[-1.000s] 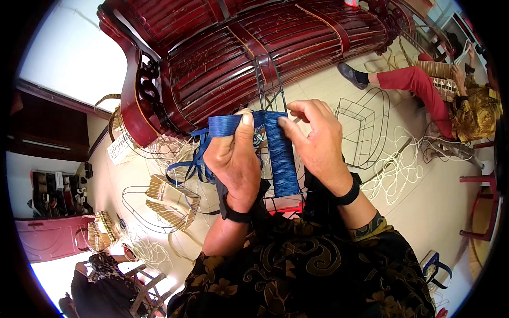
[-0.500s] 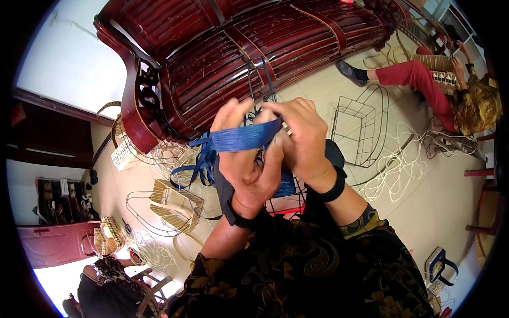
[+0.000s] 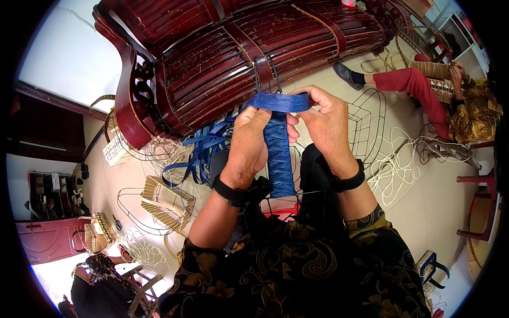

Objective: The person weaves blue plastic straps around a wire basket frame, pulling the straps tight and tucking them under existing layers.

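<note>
A flat blue strip [image 3: 278, 102] stretches between my hands over a wire frame [image 3: 277, 77], whose middle section is wrapped in blue strip [image 3: 281, 159]. My left hand [image 3: 249, 138] grips the strip's left end under the thumb, its fingers reaching behind the wrapped section and showing at its right edge. My right hand [image 3: 327, 122] pinches the right end between thumb and fingers. Loose blue strips [image 3: 197, 153] hang in a tangle left of my left hand.
A slatted wooden bench [image 3: 201, 74] stands ahead. Wire frames [image 3: 366, 122], woven pieces [image 3: 164, 201] and pale cord [image 3: 392, 169] lie on the floor [image 3: 419, 212]. A seated person's red-trousered leg [image 3: 413, 90] is at right, another person [image 3: 101, 286] at lower left, a shoe rack [image 3: 53, 196] at left.
My hands have drawn apart from their bunched position, the right moving rightward and up, and the blue strip now stretches level between them higher up, uncovering the wrapped section below.
</note>
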### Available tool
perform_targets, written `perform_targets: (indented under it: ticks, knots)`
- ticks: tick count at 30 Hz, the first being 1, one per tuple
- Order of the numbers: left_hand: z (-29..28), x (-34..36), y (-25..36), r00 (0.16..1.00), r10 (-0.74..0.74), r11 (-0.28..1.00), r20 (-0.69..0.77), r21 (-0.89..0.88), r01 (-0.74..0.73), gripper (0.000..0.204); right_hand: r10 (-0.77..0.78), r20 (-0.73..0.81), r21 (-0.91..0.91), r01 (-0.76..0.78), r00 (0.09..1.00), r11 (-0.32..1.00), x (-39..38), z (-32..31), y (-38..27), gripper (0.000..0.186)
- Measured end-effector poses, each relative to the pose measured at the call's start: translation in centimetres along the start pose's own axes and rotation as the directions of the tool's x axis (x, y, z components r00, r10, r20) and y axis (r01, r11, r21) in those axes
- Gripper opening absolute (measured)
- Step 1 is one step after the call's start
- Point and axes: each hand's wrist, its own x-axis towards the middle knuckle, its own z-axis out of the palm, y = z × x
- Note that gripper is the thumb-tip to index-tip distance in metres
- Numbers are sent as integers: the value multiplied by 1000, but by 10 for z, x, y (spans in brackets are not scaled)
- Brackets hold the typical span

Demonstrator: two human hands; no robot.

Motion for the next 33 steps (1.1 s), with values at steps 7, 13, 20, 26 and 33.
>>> perform_targets:
  ticks: [7, 13, 20, 26, 33]
  knots:
    - [9, -5, -4, 994, 65, 997, -88, 48, -61, 28, -145, -41, -134, 138, 989, 981, 3, 8, 1, 16]
    - [12, -5, -8, 987, 104, 993, -126, 62, -97, 24, -218, -34, -332, 195, 975, 923, 2, 9, 1, 17]
    - [8, 0, -18, 953, 182, 978, -243, 150, -148, 21, -352, -35, -605, 261, 935, 752, -1, 23, 3, 20]
    - [6, 2, -27, 927, 312, 943, -209, 185, -276, 19, -388, -27, -652, 278, 921, 706, -5, 23, 1, 18]
    - [5, 2, -27, 926, 268, 946, -268, 257, -199, 21, -532, 18, -820, 317, 846, 476, -5, 33, 4, 15]
